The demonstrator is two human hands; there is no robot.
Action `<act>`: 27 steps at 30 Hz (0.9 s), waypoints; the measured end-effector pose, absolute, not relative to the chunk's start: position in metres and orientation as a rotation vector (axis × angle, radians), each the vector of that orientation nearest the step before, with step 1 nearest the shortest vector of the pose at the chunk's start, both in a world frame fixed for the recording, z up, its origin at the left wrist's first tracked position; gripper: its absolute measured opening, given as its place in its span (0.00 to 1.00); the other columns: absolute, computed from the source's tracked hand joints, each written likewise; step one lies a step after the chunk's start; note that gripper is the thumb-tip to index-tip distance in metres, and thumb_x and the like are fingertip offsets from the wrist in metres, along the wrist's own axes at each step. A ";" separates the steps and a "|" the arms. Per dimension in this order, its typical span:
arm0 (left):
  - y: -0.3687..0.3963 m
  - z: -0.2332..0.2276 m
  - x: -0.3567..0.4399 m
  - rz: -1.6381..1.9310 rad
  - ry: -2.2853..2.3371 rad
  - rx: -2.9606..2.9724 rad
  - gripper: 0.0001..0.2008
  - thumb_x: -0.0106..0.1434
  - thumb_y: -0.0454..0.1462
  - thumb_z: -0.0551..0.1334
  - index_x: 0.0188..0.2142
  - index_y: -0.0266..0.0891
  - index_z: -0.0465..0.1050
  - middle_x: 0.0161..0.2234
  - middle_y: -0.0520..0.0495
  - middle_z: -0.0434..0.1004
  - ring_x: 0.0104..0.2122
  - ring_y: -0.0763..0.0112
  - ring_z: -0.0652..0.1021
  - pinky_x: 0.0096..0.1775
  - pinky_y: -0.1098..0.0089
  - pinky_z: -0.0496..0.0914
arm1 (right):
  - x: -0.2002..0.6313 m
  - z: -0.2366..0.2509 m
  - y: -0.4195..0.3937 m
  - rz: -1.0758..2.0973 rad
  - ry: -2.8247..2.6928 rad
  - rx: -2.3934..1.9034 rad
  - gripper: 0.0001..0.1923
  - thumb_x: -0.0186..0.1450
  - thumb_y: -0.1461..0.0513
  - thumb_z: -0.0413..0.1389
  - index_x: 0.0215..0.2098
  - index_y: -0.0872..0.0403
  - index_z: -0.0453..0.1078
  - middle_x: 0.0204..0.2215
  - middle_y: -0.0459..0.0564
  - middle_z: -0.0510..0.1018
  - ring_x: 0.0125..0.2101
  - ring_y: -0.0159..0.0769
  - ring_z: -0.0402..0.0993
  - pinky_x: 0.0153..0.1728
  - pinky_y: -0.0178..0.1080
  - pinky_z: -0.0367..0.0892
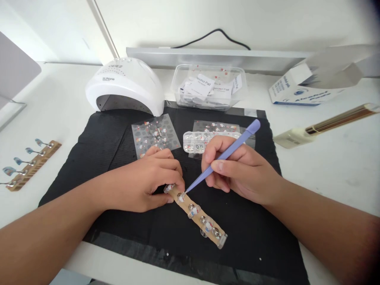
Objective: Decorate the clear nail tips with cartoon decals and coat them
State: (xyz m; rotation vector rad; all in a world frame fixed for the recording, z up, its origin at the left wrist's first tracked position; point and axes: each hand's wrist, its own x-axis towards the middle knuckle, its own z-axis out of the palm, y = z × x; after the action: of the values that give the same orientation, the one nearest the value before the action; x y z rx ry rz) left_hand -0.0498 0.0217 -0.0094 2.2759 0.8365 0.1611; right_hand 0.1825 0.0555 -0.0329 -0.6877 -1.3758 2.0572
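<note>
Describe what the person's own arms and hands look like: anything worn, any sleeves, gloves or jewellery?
Both forearms are bare, with no sleeves in view. The left hand and right hand wear no gloves, and no rings, watch or bracelets show. The fingernails look short and unpainted.

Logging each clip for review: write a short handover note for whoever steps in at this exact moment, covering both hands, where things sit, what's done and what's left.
Left hand: pinching the near end of the wooden nail strip, steadying it on the black mat.
Right hand: holding the purple tool pen-style, tip on the nail next to the left fingers.
Nearby: sticker sheet, gem box, white nail lamp, tub of alcohol pads; a second strip lies off the mat at left.
Done: several nails on the strip already show decoration.
Left: the nail under the tip is in progress; its finish is too small to judge.
</note>
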 end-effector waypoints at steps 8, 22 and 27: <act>0.021 -0.011 -0.049 0.184 0.838 2.272 0.08 0.60 0.29 0.63 0.38 0.43 0.74 0.39 0.50 0.76 0.42 0.63 0.69 0.45 0.61 0.56 | 0.182 -0.033 0.055 2.050 -1.375 -0.699 0.04 0.61 0.63 0.59 0.31 0.52 0.66 0.18 0.42 0.75 0.13 0.24 0.63 0.13 0.30 0.55; 0.019 -0.010 -0.049 0.221 0.875 2.274 0.12 0.58 0.29 0.64 0.41 0.42 0.70 0.39 0.51 0.75 0.41 0.64 0.69 0.45 0.62 0.57 | 0.181 -0.032 0.055 2.043 -1.387 -0.707 0.04 0.61 0.63 0.58 0.31 0.52 0.66 0.18 0.41 0.74 0.14 0.24 0.62 0.14 0.31 0.54; 0.012 -0.004 -0.051 0.447 0.848 2.256 0.17 0.52 0.27 0.63 0.41 0.42 0.65 0.44 0.47 0.70 0.44 0.63 0.70 0.47 0.61 0.62 | 0.182 -0.032 0.054 2.046 -1.387 -0.698 0.03 0.61 0.65 0.57 0.32 0.53 0.65 0.18 0.42 0.74 0.14 0.24 0.62 0.15 0.29 0.55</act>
State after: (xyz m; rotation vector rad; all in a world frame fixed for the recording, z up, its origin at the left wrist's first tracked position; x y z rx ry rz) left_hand -0.0515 0.0122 -0.0039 2.2563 0.8483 0.4471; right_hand 0.1822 0.0542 -0.0317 -0.6984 -1.3868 2.0456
